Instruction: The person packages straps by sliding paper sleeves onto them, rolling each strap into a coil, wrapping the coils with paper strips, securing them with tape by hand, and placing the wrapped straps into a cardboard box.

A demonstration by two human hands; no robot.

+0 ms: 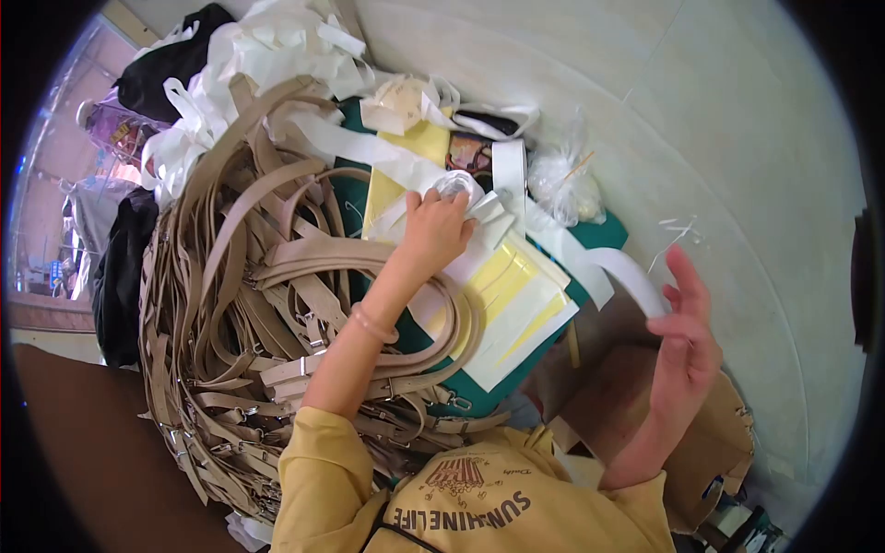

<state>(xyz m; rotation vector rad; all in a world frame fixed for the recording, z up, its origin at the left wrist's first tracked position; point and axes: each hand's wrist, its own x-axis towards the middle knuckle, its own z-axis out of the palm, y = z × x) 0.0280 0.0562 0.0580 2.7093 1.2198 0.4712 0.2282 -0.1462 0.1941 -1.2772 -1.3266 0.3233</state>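
Note:
My left hand reaches over the middle of the work surface, its fingers curled onto a shiny clear roll that looks like tape. Folded white strip pieces lie beside its thumb. At the right, my right hand pinches the end of a long white strip, with the index finger pointing up. That strip bends back toward the pile of papers. Below my left hand are yellow and white sheets, some in a clear sleeve.
A large heap of beige straps with metal buckles covers the left side. White plastic bags are piled behind it. A clear bag sits against the pale wall. An open cardboard box stands below my right hand.

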